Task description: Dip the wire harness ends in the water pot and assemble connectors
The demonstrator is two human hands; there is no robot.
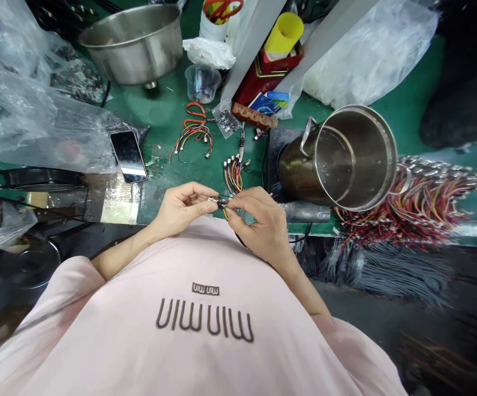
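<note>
My left hand (184, 208) pinches a small metal-ended connector (213, 200) between thumb and fingers, just over the bench's front edge. From the other side my right hand (261, 223) grips the thin wires (223, 203) that run into it, thumb and forefinger closed. The fingers cover much of the piece, so its exact shape is hard to see. Beyond my hands lies a small bundle of wire leads (232, 175) with white and metal ends. Farther back on the green bench rests another group of red, yellow and black leads (192, 137), beside orange-handled scissors (196, 114).
A steel pot (337, 159) stands right, beside a large heap of wire leads (415, 203). Grey cables (370, 269) hang below the edge. Left lie a phone (129, 157) and plastic bags (36, 121). Behind are a metal basin (139, 49), plastic cup (202, 83) and red tin (261, 77).
</note>
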